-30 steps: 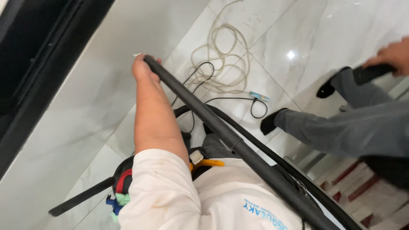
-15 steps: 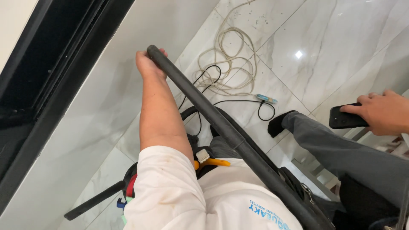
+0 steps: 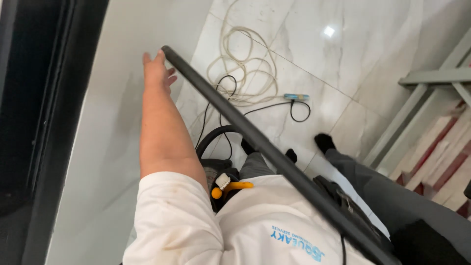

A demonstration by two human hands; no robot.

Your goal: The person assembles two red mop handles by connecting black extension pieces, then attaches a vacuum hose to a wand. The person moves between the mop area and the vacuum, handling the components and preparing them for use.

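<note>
My left hand (image 3: 158, 73) reaches forward on a bare arm from a white sleeve, fingers spread, right beside the top end of a long dark tube (image 3: 245, 132). The hand lies against the tube's tip without closing round it. The tube slants from upper left down to lower right across my white shirt. My right hand is out of view. Below my arm sits a dark vacuum body (image 3: 216, 169) with a yellow handle (image 3: 233, 186).
A beige cord coil (image 3: 240, 73), a black cable (image 3: 299, 110) and a small blue piece (image 3: 297, 96) lie on the white marble floor. Black door frame (image 3: 54, 122) at left. Grey metal frame (image 3: 427, 78) and red-and-white boards (image 3: 441, 162) at right. Grey-trousered legs (image 3: 368, 186) with black socks.
My left hand, earlier wrapped round the tube's end, now has its fingers spread beside it. My right hand, which held a dark phone at the right, has left the view.
</note>
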